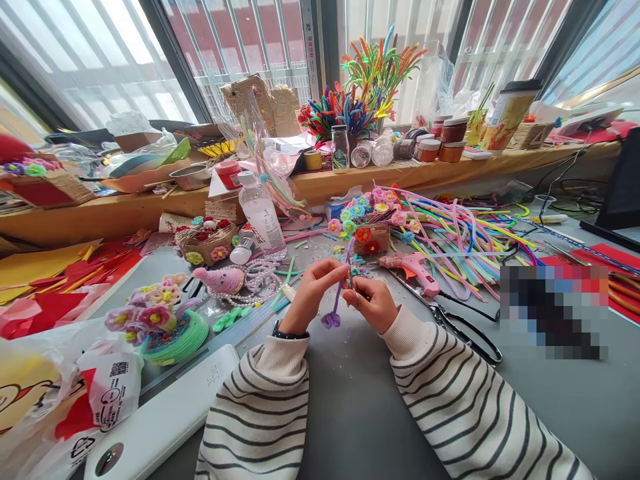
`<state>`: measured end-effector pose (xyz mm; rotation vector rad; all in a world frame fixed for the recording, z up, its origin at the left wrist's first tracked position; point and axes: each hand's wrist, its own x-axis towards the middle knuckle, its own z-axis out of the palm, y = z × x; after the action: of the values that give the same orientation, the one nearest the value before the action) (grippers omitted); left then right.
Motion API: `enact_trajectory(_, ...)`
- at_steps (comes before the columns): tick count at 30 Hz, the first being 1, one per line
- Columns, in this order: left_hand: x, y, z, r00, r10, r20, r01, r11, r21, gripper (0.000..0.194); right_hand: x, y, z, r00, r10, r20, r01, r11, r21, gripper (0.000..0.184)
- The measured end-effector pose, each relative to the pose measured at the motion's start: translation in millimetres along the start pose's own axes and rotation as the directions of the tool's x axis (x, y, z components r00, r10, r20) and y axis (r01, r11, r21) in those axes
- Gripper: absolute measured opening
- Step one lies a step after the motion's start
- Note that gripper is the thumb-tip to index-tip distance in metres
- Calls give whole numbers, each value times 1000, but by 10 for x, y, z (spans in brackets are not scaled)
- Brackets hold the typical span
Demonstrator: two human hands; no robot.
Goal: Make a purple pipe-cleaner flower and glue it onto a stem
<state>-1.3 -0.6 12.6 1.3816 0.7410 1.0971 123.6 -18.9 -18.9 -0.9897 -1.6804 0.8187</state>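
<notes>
Between the thumb and fingers of my left hand (320,283) is a purple pipe cleaner (339,297). Its upper end points up past my fingertips, and a small looped flower shape hangs at the lower end, above the grey tabletop. Close beside it, my right hand (373,301) is closed with the fingertips near the stem. A thin, dark, metallic-looking piece shows at those fingers, too small to name. Just beyond my hands stands a woven basket (373,241) of colourful pipe-cleaner flowers. To its right lies a pink glue gun (413,270).
Many loose pipe cleaners (450,233) spread over the back right. Large black-handled scissors (465,333) lie by my right forearm. At left are a green flower pot (175,339), a white long device (165,413), a clear bottle (263,217) and bead strings (260,283). A crowded ledge (320,183) runs behind.
</notes>
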Motion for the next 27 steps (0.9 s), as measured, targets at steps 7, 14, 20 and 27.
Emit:
enact_trajectory(7,5,-7,4,1000,1,3,-1,1000,-11,18,-9,2,4,1000,-8,-22,7,1000,-24,46)
enact_trajectory(14,-2,15,25,1000,-22,14,22,999,23,21,-15,-6,-1,999,-23,38,23,1000,2,53)
enact_trajectory(20,5,11,17,999,-38,-2,38,998,53,23,-15,-17,2,1000,-9,3,9,1000,-14,49)
enact_trajectory(27,12,-21,1,1000,-12,-8,12,998,55,22,-12,0,11,999,-20,-33,17,998,-67,45)
